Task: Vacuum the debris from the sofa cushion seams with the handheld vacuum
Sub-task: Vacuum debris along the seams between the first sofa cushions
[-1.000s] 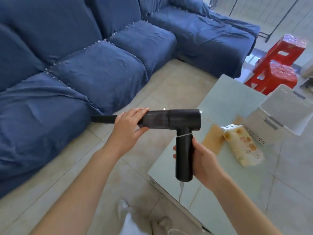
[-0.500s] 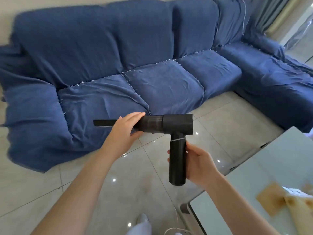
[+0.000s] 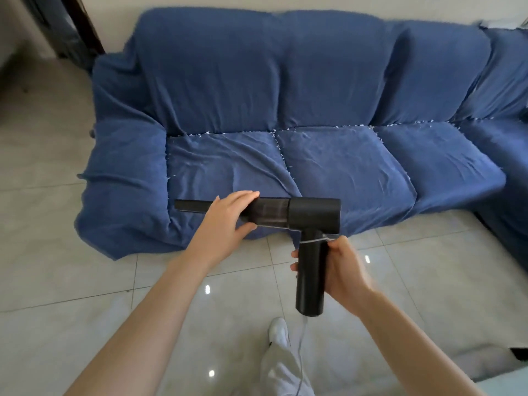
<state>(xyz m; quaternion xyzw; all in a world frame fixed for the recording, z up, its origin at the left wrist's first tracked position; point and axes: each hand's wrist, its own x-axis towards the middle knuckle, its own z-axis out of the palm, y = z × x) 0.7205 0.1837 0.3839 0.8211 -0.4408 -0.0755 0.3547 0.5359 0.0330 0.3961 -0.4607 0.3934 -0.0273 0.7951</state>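
A black handheld vacuum (image 3: 313,217) hangs in the air in front of the sofa, its narrow nozzle pointing left. My right hand (image 3: 341,268) grips its upright handle. My left hand (image 3: 225,221) wraps around the barrel where the nozzle joins it. The blue sofa (image 3: 285,90) fills the back of the view. White bits of debris (image 3: 281,154) line the seams between the seat cushions and along the foot of the backrest. The nozzle is in the air, apart from the sofa.
Glossy beige floor tiles (image 3: 85,281) lie between me and the sofa. My leg and white shoe (image 3: 278,331) show at the bottom, with a thin white cord hanging from the vacuum's handle. The sofa's corner section (image 3: 511,172) runs forward on the right. A dark doorframe (image 3: 85,21) stands far left.
The view has swung left from the glass table to face the sofa squarely. Both hands keep their hold on the vacuum, and it stays level.
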